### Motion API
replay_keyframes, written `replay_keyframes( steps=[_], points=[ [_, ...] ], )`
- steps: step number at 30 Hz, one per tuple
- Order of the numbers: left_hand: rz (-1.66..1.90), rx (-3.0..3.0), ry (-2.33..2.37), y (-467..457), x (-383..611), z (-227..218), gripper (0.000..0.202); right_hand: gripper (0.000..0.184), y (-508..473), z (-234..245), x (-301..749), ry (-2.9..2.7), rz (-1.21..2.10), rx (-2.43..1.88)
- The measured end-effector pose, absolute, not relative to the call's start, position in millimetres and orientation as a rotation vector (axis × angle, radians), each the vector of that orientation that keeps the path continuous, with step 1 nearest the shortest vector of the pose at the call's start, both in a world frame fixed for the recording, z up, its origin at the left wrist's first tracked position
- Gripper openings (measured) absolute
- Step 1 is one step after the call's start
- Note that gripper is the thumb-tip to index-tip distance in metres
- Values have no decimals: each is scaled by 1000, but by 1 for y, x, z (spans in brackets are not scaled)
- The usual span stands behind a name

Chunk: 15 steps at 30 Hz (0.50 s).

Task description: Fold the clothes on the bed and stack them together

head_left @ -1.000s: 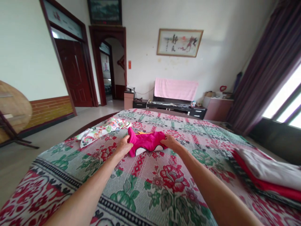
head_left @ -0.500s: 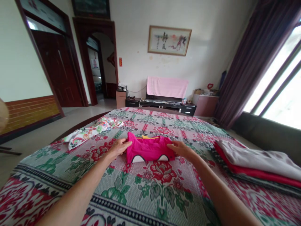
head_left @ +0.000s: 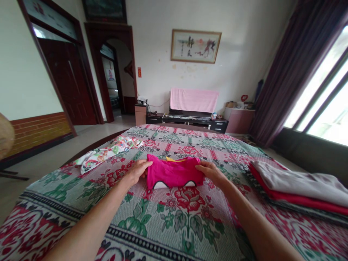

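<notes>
A bright pink shirt [head_left: 174, 173], folded into a wide strip, lies on the flowered cloth [head_left: 163, 221] in front of me. White shapes with dark outlines show along its near edge, and a bit of yellow peeks out at the far edge. My left hand [head_left: 138, 171] pinches the shirt's left end between thumb and fingers. At the opposite end, my right hand [head_left: 208, 171] grips the upper right corner the same way. Some fingertips of both hands are hidden behind the fabric.
To the left lies a crumpled white printed garment [head_left: 106, 154]. A stack of folded clothes [head_left: 296, 186], grey over red over dark, sits at the right. Beyond the table's far edge stands a low black cabinet [head_left: 154, 119], with a pink towel [head_left: 193, 99] draped above it.
The far edge of the shirt has been folded or rolled slightly toward me, hiding more of the neckline. Both hands keep their hold at the ends.
</notes>
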<state>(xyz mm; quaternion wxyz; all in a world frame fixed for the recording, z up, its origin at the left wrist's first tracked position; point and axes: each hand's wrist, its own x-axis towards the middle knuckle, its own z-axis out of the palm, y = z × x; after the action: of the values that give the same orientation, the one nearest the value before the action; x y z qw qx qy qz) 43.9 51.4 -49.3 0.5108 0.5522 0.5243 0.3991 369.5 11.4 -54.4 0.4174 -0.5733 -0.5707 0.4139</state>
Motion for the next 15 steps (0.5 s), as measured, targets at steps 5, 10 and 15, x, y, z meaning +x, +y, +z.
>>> replay_keyframes(
  steps=[5, 10, 15],
  points=[
    [885, 1339, 1349, 51, 44, -52, 39, 28, 5, -52, 374, -1474, 1143, -1541],
    [781, 1480, 1583, 46, 47, -45, 29, 33, 10, -58, 372, -1408, 916, -1683],
    [782, 1530, 1603, 47, 45, -44, 36, 49, 16, -63, 370, -1257, 826, -1694]
  ],
)
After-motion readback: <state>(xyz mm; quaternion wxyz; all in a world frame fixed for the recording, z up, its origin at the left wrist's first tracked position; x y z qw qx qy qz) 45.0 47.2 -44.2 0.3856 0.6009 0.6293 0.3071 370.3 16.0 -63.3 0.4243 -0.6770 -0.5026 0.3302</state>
